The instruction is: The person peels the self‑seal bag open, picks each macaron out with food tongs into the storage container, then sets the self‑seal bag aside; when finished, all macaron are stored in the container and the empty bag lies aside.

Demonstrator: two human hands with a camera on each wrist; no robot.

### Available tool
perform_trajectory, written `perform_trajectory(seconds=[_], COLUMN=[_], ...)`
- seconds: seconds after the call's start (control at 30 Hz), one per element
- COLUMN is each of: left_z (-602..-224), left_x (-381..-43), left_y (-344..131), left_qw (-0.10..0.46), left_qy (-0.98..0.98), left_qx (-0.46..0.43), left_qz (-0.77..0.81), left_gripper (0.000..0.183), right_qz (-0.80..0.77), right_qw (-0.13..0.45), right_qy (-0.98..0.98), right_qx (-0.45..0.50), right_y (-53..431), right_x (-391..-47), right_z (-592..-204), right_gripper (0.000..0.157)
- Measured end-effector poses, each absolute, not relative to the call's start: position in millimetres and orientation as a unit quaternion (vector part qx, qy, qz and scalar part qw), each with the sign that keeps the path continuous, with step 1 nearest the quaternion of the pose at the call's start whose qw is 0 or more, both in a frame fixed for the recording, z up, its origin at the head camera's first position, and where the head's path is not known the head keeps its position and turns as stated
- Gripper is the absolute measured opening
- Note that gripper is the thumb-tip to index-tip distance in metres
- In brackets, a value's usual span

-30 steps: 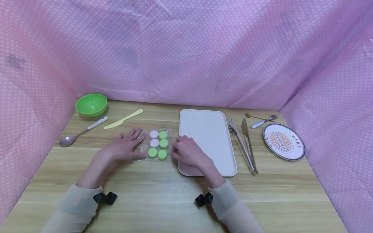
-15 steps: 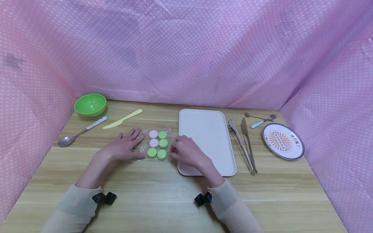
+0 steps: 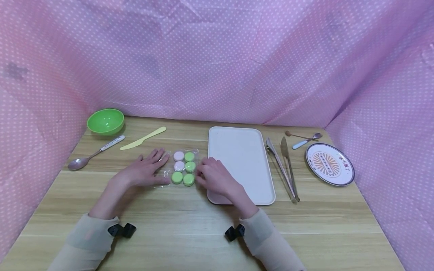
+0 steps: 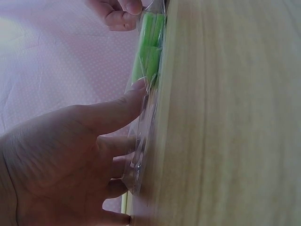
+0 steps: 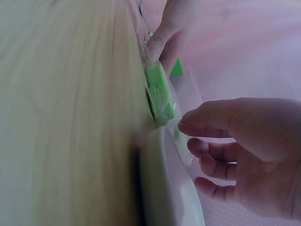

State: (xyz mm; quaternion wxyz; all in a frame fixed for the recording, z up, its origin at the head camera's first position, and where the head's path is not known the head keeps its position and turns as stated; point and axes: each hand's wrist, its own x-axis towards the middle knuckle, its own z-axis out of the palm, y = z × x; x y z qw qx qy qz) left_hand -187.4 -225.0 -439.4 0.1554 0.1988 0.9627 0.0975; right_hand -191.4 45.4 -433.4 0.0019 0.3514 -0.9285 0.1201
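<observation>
A clear plastic packet of macarons [image 3: 184,168], some pale pink and the others green, lies flat on the wooden table [image 3: 176,233]. My left hand [image 3: 144,171] rests with spread, straight fingers on the packet's left end; in the left wrist view the thumb of my left hand [image 4: 61,150] touches the film beside the green macarons [image 4: 149,47]. At the packet's right edge, my right hand [image 3: 217,175] has its fingers curled, thumb and forefinger pinching the film. In the right wrist view, the fingertips of my right hand [image 5: 254,150] meet the plastic near the green macarons [image 5: 160,92].
A white tray [image 3: 240,158] lies partly under my right hand. Tongs [image 3: 281,171], a metal spatula [image 3: 288,165], a small fork [image 3: 306,141] and a plate [image 3: 329,164] are rightward. A green bowl [image 3: 106,122], spoon [image 3: 96,153] and yellow knife [image 3: 144,138] are leftward.
My right hand has moved slightly left, up to the packet's right edge, and its fingers have closed in on the film. My left hand stays in place.
</observation>
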Motion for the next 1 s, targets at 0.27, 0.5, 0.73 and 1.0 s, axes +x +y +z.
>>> perform_trajectory(seconds=[0.27, 0.5, 0.73, 1.0], left_z=[-440, -441, -443, -442], left_x=[-188, -188, -191, -190], left_y=[-225, -225, -224, -225], left_qw=[0.158, 0.158, 0.158, 0.153], left_qy=[0.963, 0.963, 0.963, 0.964], left_qx=[0.197, 0.198, 0.198, 0.2], left_qz=[0.094, 0.093, 0.092, 0.09], left_gripper=[0.095, 0.096, 0.096, 0.096], right_qz=[0.121, 0.115, 0.12, 0.127], right_qw=[-0.023, -0.026, -0.034, -0.043], right_qy=[-0.933, -0.933, -0.932, -0.93], right_qx=[0.338, 0.34, 0.34, 0.342], right_y=[52, 57, 61, 59], right_x=[-195, -198, -199, -201], right_z=[-429, -427, -426, -427], right_gripper=[0.008, 0.008, 0.007, 0.008])
